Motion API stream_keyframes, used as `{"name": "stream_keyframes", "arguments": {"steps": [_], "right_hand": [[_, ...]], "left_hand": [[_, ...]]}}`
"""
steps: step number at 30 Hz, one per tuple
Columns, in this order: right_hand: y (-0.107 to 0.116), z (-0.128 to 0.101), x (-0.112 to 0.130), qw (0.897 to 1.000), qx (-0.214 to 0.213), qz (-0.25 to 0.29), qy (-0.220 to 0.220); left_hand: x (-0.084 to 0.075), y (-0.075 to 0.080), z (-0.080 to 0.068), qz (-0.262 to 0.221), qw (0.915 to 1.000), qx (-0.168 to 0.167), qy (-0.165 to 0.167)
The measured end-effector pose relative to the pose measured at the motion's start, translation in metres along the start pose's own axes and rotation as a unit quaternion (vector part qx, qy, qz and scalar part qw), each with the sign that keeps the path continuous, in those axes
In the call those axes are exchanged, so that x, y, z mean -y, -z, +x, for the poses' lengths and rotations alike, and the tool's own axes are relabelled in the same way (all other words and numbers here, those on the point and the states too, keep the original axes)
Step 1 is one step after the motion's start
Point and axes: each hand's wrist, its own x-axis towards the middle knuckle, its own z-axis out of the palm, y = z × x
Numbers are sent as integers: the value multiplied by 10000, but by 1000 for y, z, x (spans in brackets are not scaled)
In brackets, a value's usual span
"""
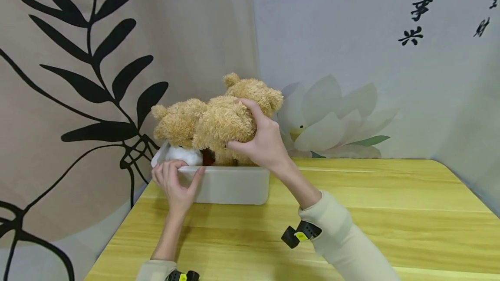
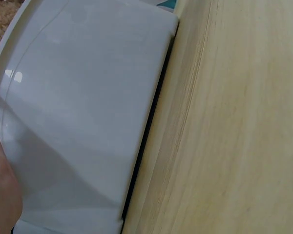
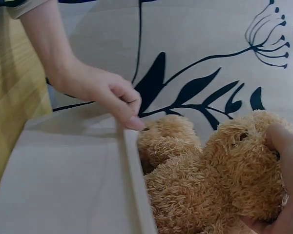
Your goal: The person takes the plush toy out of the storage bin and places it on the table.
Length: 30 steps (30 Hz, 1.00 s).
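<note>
A white plastic bin (image 1: 234, 185) holds several tan plush teddy bears, their fluffy heads rising above its rim. With thumb and fingers spread, my right hand (image 1: 267, 138) grips the middle teddy bear (image 1: 224, 122); in the right wrist view the thumb and fingers press into its curly fur (image 3: 249, 170). My left hand (image 1: 176, 185) holds the near rim at the bin's left end, fingers hooked over the edge. Another bear (image 1: 179, 122) leans at the left, and one (image 1: 254, 92) sits behind. White fluff (image 1: 183, 155) and a dark red patch (image 1: 208, 157) show low inside the bin.
The bin stands on a yellow wood-grain table (image 1: 351, 211), near its left edge. Behind hangs a pale cloth backdrop (image 1: 203, 34) with black leaf prints and a lotus picture. Each wrist wears a small black camera (image 1: 291, 236).
</note>
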Motion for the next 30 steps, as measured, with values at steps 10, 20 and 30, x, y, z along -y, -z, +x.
{"name": "stream_keyframes", "arguments": {"steps": [10,20,30], "right_hand": [[19,5,11,9988,-308,325,212],[35,8,18,9890,-794,1055,667],[66,21,28,9581,-1579,1798,1574]], "left_hand": [[1,-1,-1,-5,10000,-32,14],[1,-1,-2,-95,9999,36,113],[2,1,0,-127,9995,209,178]]}}
